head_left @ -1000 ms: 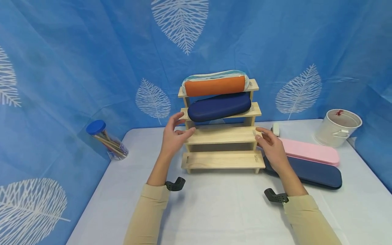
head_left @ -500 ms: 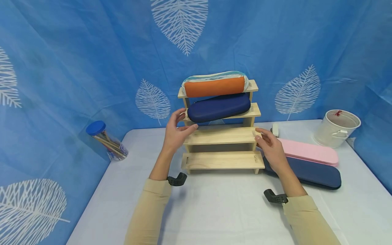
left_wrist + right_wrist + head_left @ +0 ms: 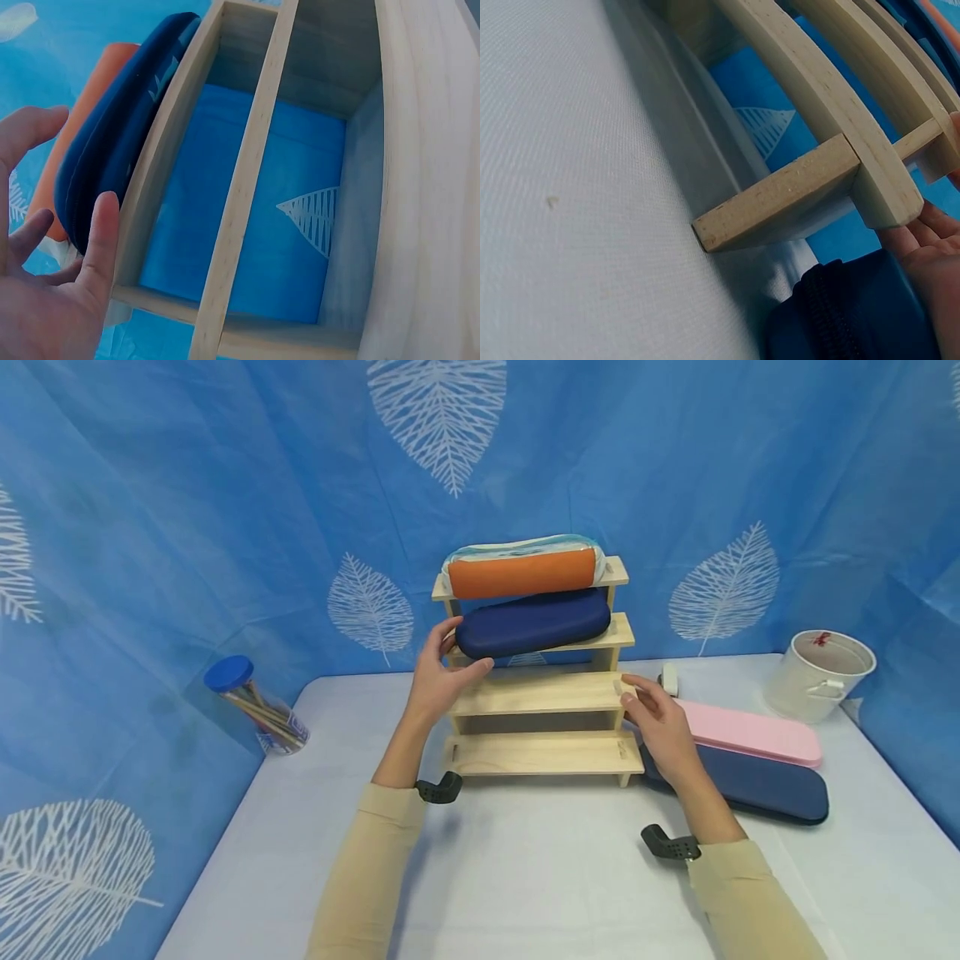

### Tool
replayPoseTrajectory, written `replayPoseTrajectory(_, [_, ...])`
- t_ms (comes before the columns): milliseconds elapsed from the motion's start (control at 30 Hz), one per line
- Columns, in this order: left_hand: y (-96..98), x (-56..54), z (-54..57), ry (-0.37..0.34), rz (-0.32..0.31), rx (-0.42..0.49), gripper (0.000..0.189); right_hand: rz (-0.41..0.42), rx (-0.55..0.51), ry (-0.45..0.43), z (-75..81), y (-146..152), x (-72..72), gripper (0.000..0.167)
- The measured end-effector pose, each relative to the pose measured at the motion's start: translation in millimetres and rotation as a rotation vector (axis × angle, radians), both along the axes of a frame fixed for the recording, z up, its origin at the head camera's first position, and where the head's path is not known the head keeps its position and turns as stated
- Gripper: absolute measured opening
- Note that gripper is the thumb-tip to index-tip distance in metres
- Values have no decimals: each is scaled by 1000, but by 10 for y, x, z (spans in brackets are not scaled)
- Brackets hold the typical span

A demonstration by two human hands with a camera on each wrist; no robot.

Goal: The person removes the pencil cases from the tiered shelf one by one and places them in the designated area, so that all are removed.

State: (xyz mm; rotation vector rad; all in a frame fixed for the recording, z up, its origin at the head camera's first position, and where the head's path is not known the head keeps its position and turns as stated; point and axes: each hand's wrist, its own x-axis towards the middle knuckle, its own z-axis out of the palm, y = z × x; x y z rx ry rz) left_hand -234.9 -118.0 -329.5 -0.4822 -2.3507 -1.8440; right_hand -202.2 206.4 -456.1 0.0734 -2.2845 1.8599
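A stepped wooden shelf (image 3: 547, 753) stands on the table. On its top tier lies an orange and white pencil case (image 3: 522, 575). A navy pencil case (image 3: 534, 622) rests aslant on the tier below, its left end lower. My left hand (image 3: 437, 681) is at that left end, fingers and thumb spread around it; in the left wrist view a gap shows between the upper finger (image 3: 37, 129) and the case. My right hand (image 3: 662, 727) grips the right end of the third tier, thumb in front and fingers at the end.
Right of the shelf lie a pink case (image 3: 750, 731) and a dark blue case (image 3: 757, 782), close to my right wrist. A white bucket (image 3: 817, 681) stands at the back right. A clear blue-lidded jar of sticks (image 3: 266, 710) stands left. Blue cloth hangs behind.
My left hand has moved up and right, closer around the navy pencil case's left end. The right hand stays at the shelf end. The cases have not visibly moved.
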Motion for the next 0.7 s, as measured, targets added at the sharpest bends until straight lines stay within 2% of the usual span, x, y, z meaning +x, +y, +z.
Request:
replayPoseTrajectory(200, [9, -276, -171, -1, 7, -18, 82, -8, -14, -4, 14, 3, -8, 50])
replayPoseTrajectory(300, [26, -351, -204, 11, 27, -55, 84, -2, -25, -5, 11, 0, -9, 50])
replayPoseTrajectory(467, [57, -387, -214, 29, 61, -108, 84, 8, -29, -2, 6, 1, -10, 50])
replayPoseTrajectory(700, [65, -394, -250, 32, 102, -100, 85, 9, -24, 0, 9, 1, -4, 50])
